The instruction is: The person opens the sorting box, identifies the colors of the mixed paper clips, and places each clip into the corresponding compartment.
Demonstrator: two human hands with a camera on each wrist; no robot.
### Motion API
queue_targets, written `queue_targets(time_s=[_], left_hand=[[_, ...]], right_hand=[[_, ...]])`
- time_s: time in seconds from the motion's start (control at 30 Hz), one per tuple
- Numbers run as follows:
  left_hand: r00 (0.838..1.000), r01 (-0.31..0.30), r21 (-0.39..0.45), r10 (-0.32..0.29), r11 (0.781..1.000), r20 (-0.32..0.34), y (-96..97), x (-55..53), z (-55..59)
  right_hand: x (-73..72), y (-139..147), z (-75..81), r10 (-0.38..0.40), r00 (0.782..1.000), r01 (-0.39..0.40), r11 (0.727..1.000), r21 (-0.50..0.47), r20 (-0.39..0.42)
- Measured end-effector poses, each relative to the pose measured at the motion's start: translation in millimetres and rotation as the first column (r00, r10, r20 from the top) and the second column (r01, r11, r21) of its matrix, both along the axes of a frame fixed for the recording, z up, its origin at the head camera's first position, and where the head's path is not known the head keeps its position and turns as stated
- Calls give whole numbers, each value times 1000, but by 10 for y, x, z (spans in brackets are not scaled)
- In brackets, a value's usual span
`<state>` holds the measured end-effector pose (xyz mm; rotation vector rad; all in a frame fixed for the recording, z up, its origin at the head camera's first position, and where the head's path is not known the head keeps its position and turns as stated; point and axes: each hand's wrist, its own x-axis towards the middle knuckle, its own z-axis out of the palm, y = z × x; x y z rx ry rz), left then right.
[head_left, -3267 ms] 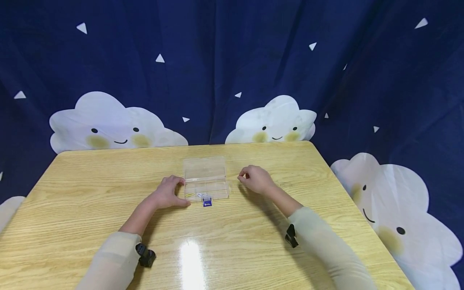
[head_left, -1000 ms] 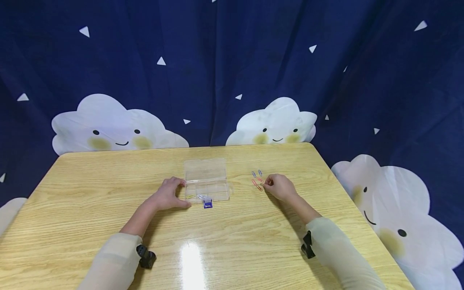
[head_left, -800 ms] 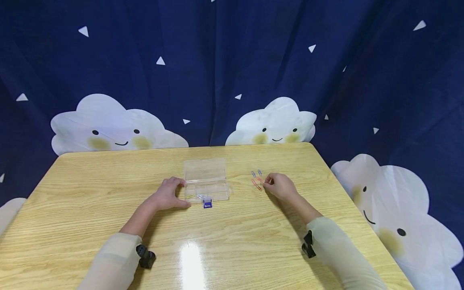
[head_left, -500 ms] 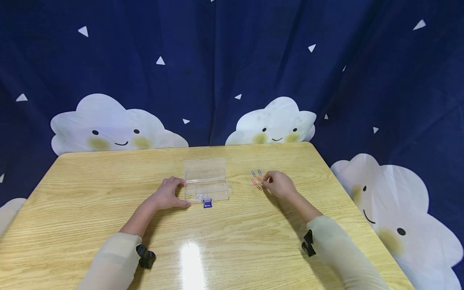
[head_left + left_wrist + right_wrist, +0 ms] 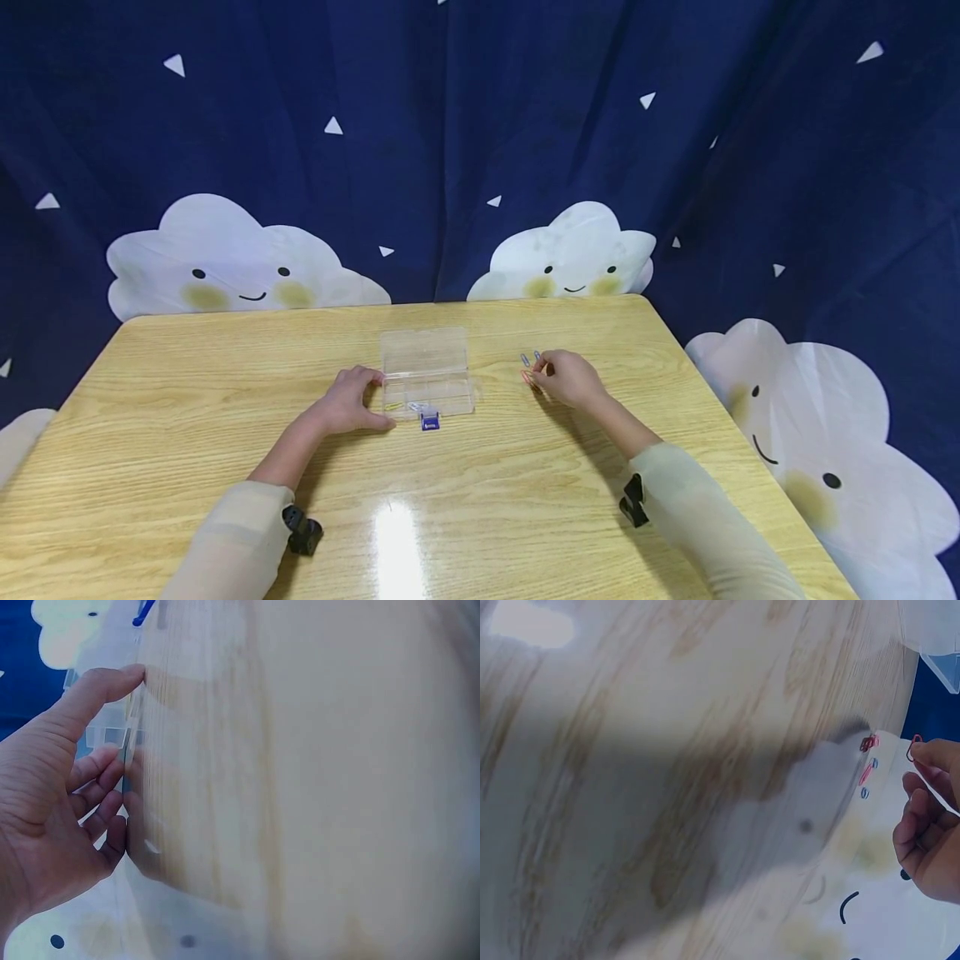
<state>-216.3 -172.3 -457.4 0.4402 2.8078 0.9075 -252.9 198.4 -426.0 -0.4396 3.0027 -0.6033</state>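
Note:
A clear plastic compartment box [image 5: 450, 386] lies with its lid [image 5: 423, 350] laid back and a blue latch [image 5: 430, 422] at the front. In its front compartments are a yellow paper clip [image 5: 393, 407] and white paper clips [image 5: 417, 407]. My left hand [image 5: 347, 406] holds the box's left end, thumb at the front corner and fingers behind. Between thumb and fingertip, my right hand [image 5: 937, 810] pinches a red paper clip [image 5: 910, 752], raised above the table. Beneath that hand lie blue [image 5: 525, 360] and red paper clips [image 5: 527, 377], partly covered.
The wooden table [image 5: 465, 508] runs back to a dark blue curtain [image 5: 420, 150] with clouds on it. A black strap device [image 5: 302, 531] sits on the left sleeve, and another device [image 5: 634, 500] on the right one.
My right hand went from beside the box rightward to the paper clips, took up a red one, and has shifted slightly left and away. My left hand stays at the box.

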Motion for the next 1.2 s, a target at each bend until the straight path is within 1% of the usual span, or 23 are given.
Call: queue_targets(time_s=[0.17,0.37,0.53,1.2], left_hand=[[1000,0,3,0,1000,-10,0,1,0],[1000,-9,7,8,1000,15,0,4,3],[1000,-8,6,8,1000,20,-1,4,7],[1000,-5,0,5,1000,7,1,15,16]], right_hand=[[5,-59,31,20,1000,-20,1000,-3,13],[33,-141,51,40,999,-40,999,-5,7],[49,-206,57,53,999,-53,999,-1,1],[81,-426,86,123,992,-123,992,-1,-1]])
